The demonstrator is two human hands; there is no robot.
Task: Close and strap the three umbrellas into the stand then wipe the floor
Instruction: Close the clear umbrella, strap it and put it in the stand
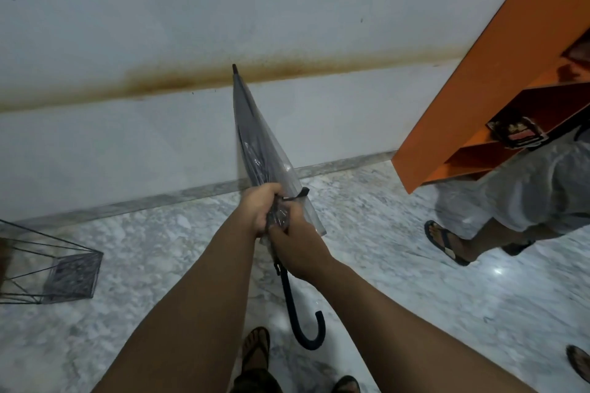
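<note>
A clear plastic umbrella (255, 137) with a dark shaft is folded shut and points away from me toward the wall, its tip up. Its black hooked handle (303, 325) hangs below my hands. My left hand (260, 209) grips the gathered canopy near its lower end. My right hand (300, 249) holds the same bundle just below, fingers pinching the folds beside a short black strap (301, 193) that sticks out to the right. A black wire umbrella stand (54, 268) sits on the floor at the far left, apart from the umbrella.
An orange shelf unit (479, 89) stands at the right against the white wall (127, 25). Another person's legs in sandals (447, 242) stand beside it. The floor (415, 313) is grey-white marble. My own feet (255, 348) are at the bottom.
</note>
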